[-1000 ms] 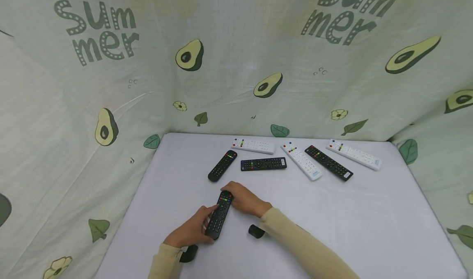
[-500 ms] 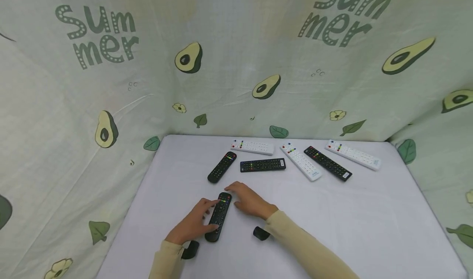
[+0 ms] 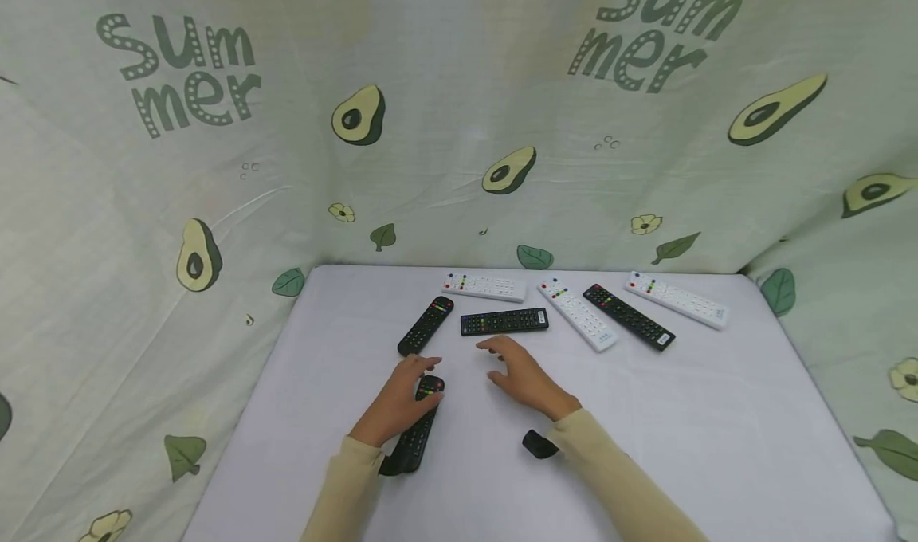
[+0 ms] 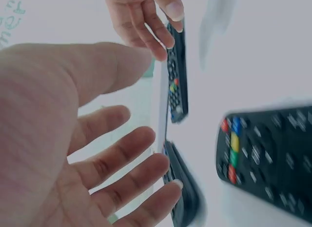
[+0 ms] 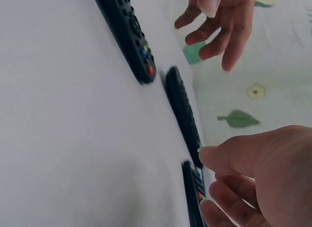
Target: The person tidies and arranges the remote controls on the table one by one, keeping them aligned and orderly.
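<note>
A black remote control [image 3: 423, 440] with coloured buttons lies on the near left of the white table. Above it hovers my left hand [image 3: 397, 402], fingers loosely spread and holding nothing, covering part of the remote. My right hand [image 3: 529, 379] hangs in the air with relaxed fingers, just in front of a second black remote [image 3: 504, 322] lying crosswise. Between the two, farther left, a third black remote [image 3: 426, 325] lies at a slant beyond my left fingertips. The left wrist view shows a gap between my left hand [image 4: 97, 139] and the nearest remote [image 4: 268, 161].
Toward the back lie a crosswise white remote [image 3: 484, 287], a slanted white remote [image 3: 577, 315], a black remote [image 3: 629, 317] and another white remote [image 3: 676, 300]. A cloth [image 3: 430, 64] printed with avocados rises behind the table [image 3: 645, 438]. A black wrist device [image 3: 538, 444] sits under my right wrist.
Both hands have come off the near black remote, which stays on the table. My right hand let go and moved right and forward; my left hand lifted away and moved forward.
</note>
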Demonstrator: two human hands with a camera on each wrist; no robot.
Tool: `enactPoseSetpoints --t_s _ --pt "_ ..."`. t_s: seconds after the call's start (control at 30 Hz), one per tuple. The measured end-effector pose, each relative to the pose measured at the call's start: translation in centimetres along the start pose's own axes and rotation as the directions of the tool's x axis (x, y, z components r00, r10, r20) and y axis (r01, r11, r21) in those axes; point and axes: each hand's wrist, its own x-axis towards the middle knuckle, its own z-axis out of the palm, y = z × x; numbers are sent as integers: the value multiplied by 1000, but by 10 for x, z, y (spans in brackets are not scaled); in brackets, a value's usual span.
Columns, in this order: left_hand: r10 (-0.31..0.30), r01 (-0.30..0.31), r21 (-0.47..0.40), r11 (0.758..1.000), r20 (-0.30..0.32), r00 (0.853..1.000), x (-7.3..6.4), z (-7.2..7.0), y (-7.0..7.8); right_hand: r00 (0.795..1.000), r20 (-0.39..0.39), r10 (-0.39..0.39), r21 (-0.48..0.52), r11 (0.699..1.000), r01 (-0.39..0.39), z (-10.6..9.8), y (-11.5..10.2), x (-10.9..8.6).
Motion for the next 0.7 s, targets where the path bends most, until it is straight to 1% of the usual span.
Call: enactPoseSetpoints --t_s 0.1,0.23,0.3,0.37,0.47,0.57,0.7 --pt "22 -22 -23 999 -9 1000 13 4 8 999 -39 33 0 999 -33 -12 8 -3" --pt "55 -56 -19 998 -24 998 29 11 18 994 -92 63 -13 998 -64 -26 18 -8" --pt "58 -58 -15 998 -41 997 35 15 24 989 -121 85 -19 996 -88 -32 22 -10" --pt "41 -42 -8 999 -62 997 42 18 30 984 -146 106 -28 993 -111 -38 25 -11" --pt "-8 7 -6 1000 -95 995 51 23 37 973 -181 147 -24 988 -153 -45 31 -11" --pt "-63 62 -12 998 -132 989 59 29 41 960 -216 178 -12 983 -185 -51 38 -12" --pt "-112 104 -56 993 -166 980 69 37 43 944 -247 220 1 974 -227 -56 46 -12"
